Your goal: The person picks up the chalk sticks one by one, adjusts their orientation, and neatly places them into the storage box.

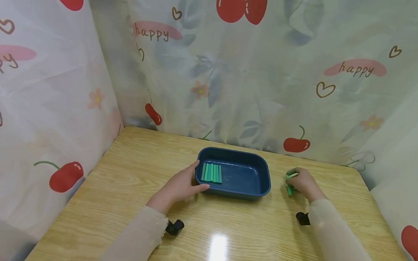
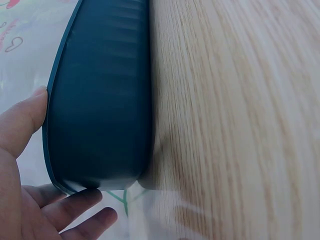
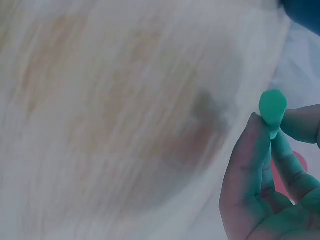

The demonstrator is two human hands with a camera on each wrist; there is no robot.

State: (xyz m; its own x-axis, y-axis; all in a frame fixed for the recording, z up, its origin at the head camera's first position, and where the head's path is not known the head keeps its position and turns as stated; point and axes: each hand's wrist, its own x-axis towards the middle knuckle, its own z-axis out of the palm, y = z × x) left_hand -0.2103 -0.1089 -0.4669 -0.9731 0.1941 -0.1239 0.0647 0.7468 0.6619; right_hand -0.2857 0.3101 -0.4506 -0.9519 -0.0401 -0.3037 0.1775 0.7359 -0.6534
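Observation:
A dark blue rectangular bin (image 1: 243, 179) stands on the table, with several green sticks (image 1: 212, 173) lying side by side in its left end. My left hand (image 1: 179, 186) holds the bin's left end, the thumb on the near rim and the fingers at the end wall. In the left wrist view, the thumb (image 2: 27, 117) touches the rim while fingertips rest against the corner. To the right of the bin, my right hand (image 1: 302, 181) pinches a green stick (image 1: 289, 190) just over the table. The right wrist view shows that stick's end (image 3: 272, 106) between thumb and fingers.
The wood-grain table (image 1: 253, 233) runs up to a patterned curtain (image 1: 233, 88) at the back, with more curtain on both sides. Black wrist-camera mounts (image 1: 175, 227) stick out from both sleeves. The table lies bare between the bin and the right hand.

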